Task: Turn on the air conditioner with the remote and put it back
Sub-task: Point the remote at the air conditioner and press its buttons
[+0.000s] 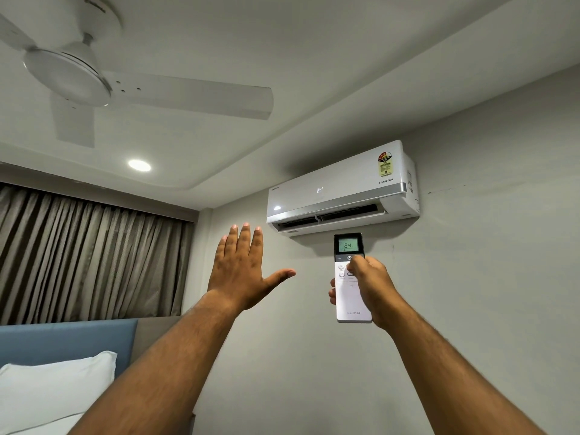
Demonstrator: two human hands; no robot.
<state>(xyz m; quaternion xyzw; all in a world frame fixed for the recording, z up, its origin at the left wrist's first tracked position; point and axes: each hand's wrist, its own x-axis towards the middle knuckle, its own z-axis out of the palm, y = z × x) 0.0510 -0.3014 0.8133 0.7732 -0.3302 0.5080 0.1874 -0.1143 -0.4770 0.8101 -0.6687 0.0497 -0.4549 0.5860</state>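
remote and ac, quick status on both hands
Right hand shut on remote, thumb by power button. Left hand open, empty. Air conditioner shows 24, flap open. Nothing in the way.

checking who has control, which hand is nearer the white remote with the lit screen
Right. The right hand grips the white remote with the lit screen; the open left hand is raised apart, off to its left.

Bedroom, home or hotel. Evidence: white pillow [56, 384] against blue padded headboard [67, 340], pleated grey curtains [91, 259] under a pelmet, ceiling fan [94, 76], recessed ceiling light [139, 165], wall-mounted air conditioner [342, 189].
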